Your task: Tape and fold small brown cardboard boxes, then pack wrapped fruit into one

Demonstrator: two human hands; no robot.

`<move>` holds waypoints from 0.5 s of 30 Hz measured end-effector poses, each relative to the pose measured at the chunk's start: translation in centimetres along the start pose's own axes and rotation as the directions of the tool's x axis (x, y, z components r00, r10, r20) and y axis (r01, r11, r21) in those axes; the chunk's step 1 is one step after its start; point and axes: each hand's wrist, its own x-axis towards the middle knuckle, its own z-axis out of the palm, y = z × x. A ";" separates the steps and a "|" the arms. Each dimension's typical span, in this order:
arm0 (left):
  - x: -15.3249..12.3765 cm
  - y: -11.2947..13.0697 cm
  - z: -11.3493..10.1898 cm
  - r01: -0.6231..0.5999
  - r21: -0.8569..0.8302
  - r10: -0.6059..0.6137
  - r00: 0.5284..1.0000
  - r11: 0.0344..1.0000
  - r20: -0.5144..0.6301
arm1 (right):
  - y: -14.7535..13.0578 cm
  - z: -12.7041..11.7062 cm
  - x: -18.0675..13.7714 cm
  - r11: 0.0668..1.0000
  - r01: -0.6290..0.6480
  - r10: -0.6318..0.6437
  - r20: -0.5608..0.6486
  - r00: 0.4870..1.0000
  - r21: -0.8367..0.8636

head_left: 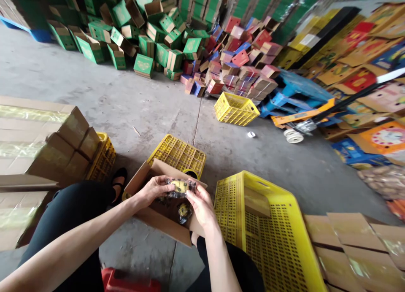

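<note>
Over an open cardboard box (161,226), a small yellow packet with dark markings in shiny clear wrap (179,186) is pinched at both ends. My left hand (153,190) grips its left end, and my right hand (201,201) has its right end between thumb and fingers. What the wrap contains is too small to tell. Inside the box, below my right hand, lies another wrapped yellow and dark item (184,212). More dark wrapped pieces show partly behind my left fingers. The box rests between my knees, in front of a yellow plastic crate (180,150).
A large yellow crate (281,228) with cardboard in it stands at right, beside flat cartons (357,241). Taped cartons (41,136) are stacked at left. Farther off are a small yellow crate (236,110), a pallet jack (303,119) and heaped green boxes (144,64).
</note>
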 end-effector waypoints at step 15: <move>0.2 -0.4 0.1 -0.164 0.117 0.168 0.985 0.979 -0.027 | 0.5 -0.4 -0.2 0.998 -0.055 0.055 -0.035 0.998 0.004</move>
